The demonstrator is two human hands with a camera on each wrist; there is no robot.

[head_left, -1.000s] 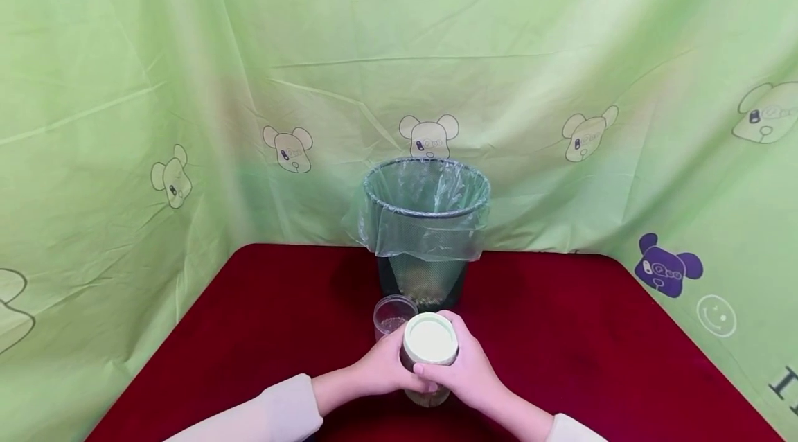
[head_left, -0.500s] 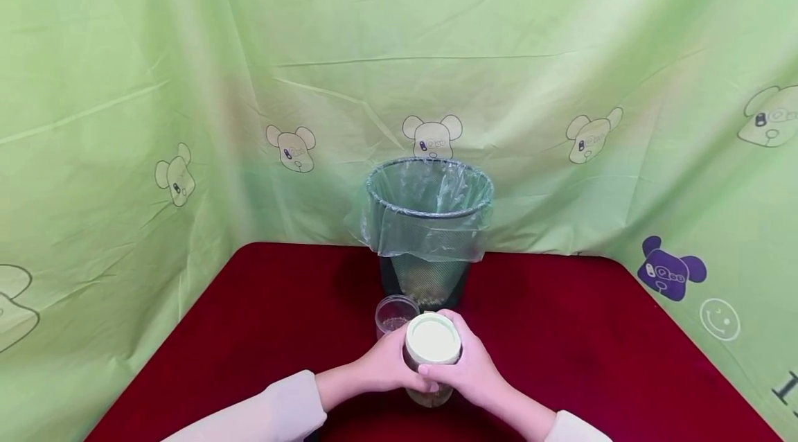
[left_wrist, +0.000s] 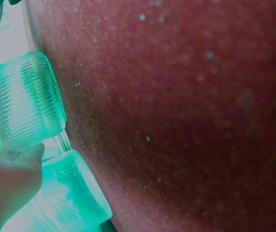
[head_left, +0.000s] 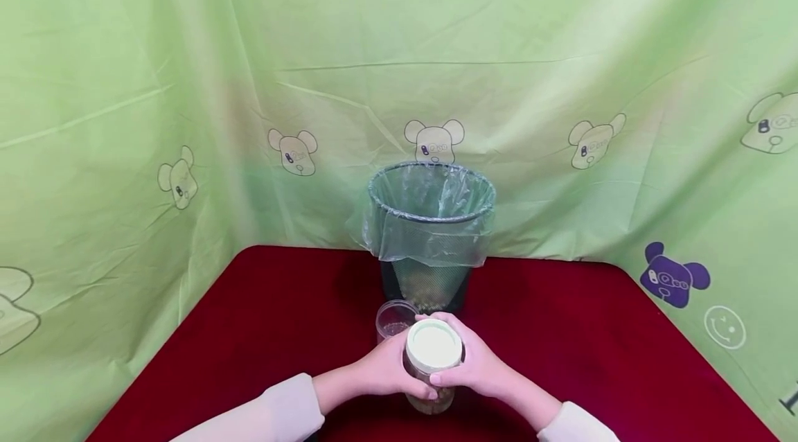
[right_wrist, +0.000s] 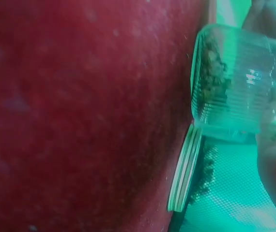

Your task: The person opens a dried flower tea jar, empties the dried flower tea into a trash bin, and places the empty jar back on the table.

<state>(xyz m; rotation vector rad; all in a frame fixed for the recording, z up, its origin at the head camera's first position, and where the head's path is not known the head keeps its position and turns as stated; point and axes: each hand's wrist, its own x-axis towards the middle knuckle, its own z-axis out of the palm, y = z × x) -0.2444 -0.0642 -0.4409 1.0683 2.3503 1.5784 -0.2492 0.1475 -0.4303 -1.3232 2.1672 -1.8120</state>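
Observation:
A clear ribbed jar [right_wrist: 232, 82] with a white lid [head_left: 434, 343] stands upright at the front of the red table. Brownish bits lie low inside it, seen in the right wrist view. My left hand [head_left: 388, 367] grips its left side, the thumb across the front. From the right my right hand [head_left: 479, 366] holds it just under the lid, fingers round the far side and the thumb in front. Close behind is a second clear jar [left_wrist: 72, 191], its top uncovered and small bits inside; my left hand partly hides it in the head view.
A dark mesh wastebasket [head_left: 433, 283] with a clear plastic liner [head_left: 430, 241] stands behind the jars. A flat ridged disc, like a lid [right_wrist: 183, 169], lies on the red cloth [head_left: 299, 317] near it. Green printed curtains [head_left: 349, 33] enclose the table's back and sides.
My right thumb has slid slightly right and down along the jar, and fingertips now show behind the lid. The left hand keeps its grip. The head view has shifted slightly.

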